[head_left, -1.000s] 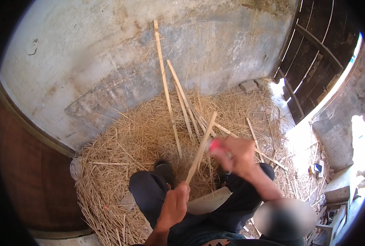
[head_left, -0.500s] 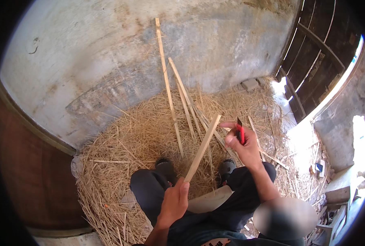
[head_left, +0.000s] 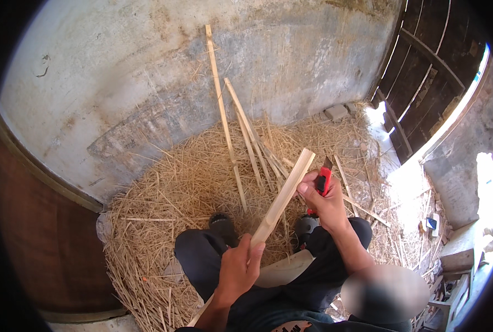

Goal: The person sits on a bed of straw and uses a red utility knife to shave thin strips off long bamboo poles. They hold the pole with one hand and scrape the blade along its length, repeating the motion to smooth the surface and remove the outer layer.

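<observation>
A held strip (head_left: 281,199) slants over shavings (head_left: 172,177) along a stained wall (head_left: 147,72).

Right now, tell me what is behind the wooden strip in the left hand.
Around the wooden strip, straw-like shavings show on both sides; one thin strip reaches its left edge and goes out of sight. Whatever lies directly behind it is covered.

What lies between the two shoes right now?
In the head view, straw lies between the left shoe and the right shoe; the wooden stick in the left hand crosses above it.
</observation>
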Available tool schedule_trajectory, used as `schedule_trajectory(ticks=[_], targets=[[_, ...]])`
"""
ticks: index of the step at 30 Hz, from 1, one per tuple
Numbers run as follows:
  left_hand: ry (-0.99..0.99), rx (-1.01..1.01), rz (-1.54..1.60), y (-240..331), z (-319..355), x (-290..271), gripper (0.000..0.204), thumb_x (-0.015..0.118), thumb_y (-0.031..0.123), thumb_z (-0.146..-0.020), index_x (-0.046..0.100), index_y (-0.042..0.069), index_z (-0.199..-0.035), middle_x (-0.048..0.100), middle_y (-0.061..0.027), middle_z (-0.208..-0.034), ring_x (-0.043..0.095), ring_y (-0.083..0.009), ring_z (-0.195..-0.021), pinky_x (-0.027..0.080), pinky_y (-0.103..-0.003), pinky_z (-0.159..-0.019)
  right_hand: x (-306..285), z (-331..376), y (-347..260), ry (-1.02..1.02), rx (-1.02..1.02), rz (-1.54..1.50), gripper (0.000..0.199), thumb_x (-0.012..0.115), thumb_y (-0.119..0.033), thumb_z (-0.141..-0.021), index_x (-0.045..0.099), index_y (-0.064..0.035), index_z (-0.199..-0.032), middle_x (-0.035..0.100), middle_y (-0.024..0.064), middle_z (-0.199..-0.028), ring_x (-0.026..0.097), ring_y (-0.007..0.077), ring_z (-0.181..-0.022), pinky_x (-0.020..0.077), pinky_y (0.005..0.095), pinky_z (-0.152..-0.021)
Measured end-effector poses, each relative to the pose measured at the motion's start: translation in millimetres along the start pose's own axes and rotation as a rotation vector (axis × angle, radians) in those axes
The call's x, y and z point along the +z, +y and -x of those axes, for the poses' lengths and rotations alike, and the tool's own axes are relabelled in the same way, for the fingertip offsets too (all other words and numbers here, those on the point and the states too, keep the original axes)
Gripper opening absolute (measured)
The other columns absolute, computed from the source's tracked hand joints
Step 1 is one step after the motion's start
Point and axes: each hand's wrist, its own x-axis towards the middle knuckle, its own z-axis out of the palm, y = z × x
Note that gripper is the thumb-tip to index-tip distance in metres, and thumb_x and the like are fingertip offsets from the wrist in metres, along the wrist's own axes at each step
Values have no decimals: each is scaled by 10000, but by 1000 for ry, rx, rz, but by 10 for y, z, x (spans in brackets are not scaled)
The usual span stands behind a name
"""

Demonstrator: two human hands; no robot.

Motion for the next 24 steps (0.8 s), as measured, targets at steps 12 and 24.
schedule_trajectory(ticks=[12, 24], targets=[[-20, -12, 81, 61, -39, -38, 386, 457, 305, -1143, 549, -11, -939, 487, -100, -599, 495, -200, -504, 379, -367, -520, -102, 144, 77, -14, -551, 550, 297, 762, -257, -979, 674, -37, -1157, 722, 79, -843, 640, 139, -640, 530, 310, -606], [-32, 11, 51, 101, -56, -15, 453, 379, 345, -1157, 569, -24, -978, 518, -127, -627, 547, -275, -540, 408, -406, -553, 63, 294, -44, -203, -779, 1082, 341, 861, -356, -859, 760, -111, -1074, 600, -5, -732, 631, 178, -567, 490, 329, -506]])
